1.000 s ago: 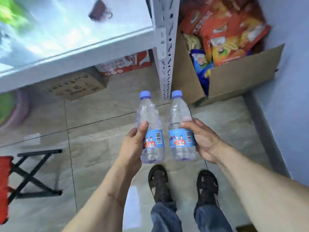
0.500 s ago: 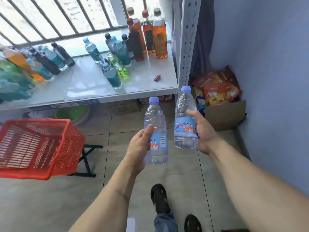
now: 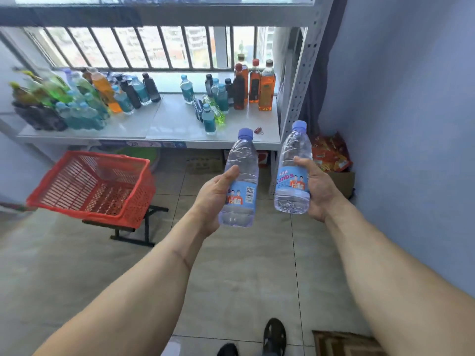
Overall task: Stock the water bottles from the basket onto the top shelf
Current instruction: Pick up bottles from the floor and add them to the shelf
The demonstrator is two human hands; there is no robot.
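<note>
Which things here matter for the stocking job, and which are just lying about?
Job:
left hand holding a water bottle
right hand holding a second water bottle
red basket
top shelf

Lying about:
coloured drink bottles
snack box
red clip

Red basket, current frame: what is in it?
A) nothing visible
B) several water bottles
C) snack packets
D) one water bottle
A: the red basket shows only bare mesh inside, while the left hand and right hand each hold a water bottle.
</note>
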